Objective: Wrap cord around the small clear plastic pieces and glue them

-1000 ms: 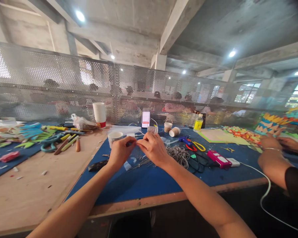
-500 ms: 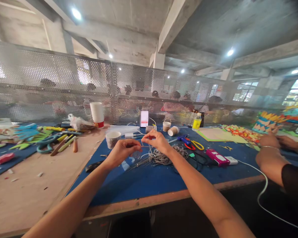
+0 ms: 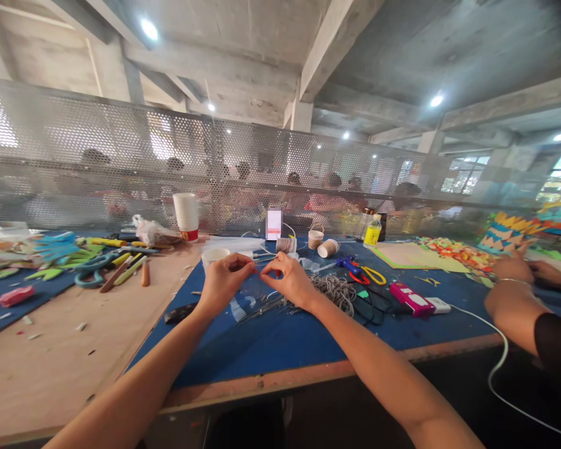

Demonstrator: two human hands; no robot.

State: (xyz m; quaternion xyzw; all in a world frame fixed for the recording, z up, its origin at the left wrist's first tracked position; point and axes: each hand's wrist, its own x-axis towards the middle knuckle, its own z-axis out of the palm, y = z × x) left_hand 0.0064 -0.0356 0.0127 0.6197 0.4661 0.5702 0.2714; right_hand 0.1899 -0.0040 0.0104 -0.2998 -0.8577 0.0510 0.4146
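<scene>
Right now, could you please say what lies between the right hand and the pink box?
In the head view, tangled grey cord, a green scrap and black cable lie between the right hand and pink box.

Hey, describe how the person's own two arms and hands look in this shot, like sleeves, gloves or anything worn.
The left hand and right hand are bare, without gloves. Both forearms show no sleeve, watch or bracelet; any rings are too small to tell. The thin pale bracelet and black fabric sleeve belong to someone else.
</scene>
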